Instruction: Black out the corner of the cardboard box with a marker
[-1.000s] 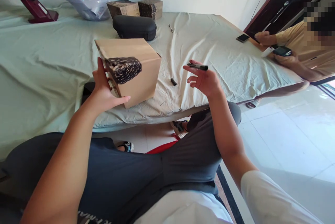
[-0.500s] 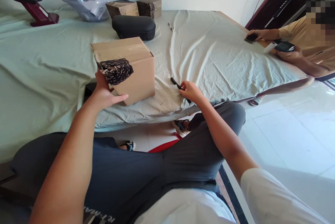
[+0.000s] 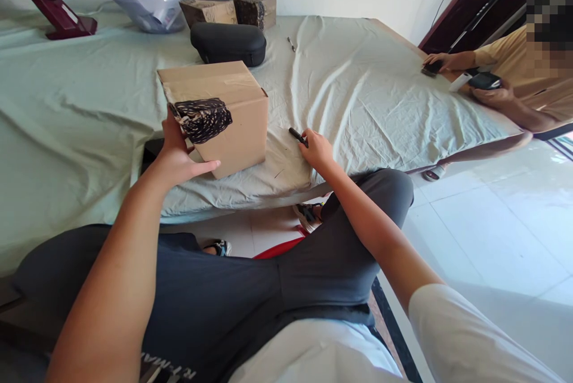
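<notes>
A brown cardboard box (image 3: 237, 126) rests on the cloth-covered bed in front of me, with dense black scribble-like markings (image 3: 203, 119) over its left corner. My left hand (image 3: 179, 153) grips its near left side, the thumb stretched along the front face and the other fingers partly hidden behind the edge. To the right of the box, my right hand (image 3: 317, 149) is closed around a black marker pen (image 3: 297, 135). One end of the pen sticks out towards the box, while the rest is covered by my fingers. The pen and the box are apart.
Behind the box lie a black hard case (image 3: 228, 44), two smaller cartons (image 3: 255, 8) and a clear plastic basket (image 3: 150, 13) of odds and ends. A dark red stand (image 3: 69, 22) is at far left. At right another person's hands (image 3: 495, 92) hold dark objects.
My right hand has shifted slightly left and away from me, closing further around the marker pen, so less of it shows. My left hand keeps its hold on the box.
</notes>
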A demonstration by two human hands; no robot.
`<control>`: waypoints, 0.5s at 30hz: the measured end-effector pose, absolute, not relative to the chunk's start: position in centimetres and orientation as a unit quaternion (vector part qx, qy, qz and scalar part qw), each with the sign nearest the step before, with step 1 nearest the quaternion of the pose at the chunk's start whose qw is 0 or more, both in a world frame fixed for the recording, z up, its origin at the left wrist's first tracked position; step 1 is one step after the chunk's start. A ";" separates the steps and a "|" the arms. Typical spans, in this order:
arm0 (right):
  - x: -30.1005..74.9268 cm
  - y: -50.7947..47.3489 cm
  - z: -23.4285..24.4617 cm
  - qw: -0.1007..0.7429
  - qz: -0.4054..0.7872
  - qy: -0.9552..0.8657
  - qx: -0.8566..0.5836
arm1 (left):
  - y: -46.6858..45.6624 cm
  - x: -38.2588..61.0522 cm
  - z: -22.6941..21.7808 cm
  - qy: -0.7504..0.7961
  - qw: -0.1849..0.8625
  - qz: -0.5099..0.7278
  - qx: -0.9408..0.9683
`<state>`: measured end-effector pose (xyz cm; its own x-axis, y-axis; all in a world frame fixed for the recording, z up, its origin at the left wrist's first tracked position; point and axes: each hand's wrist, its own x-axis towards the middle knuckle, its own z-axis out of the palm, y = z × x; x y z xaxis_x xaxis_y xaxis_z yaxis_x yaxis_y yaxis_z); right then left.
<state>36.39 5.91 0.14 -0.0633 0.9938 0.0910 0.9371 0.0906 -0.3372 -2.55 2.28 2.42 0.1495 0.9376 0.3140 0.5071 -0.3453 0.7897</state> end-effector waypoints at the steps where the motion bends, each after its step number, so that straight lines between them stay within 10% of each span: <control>1: 36.2 6.2 0.0 0.154 0.090 -0.724 -0.666 | 2.3 -2.6 2.4 0.509 0.261 0.409 0.711; 15: 33.2 9.7 0.0 0.097 0.069 -0.730 -0.673 | 2.6 -2.8 1.9 0.497 0.252 0.423 0.714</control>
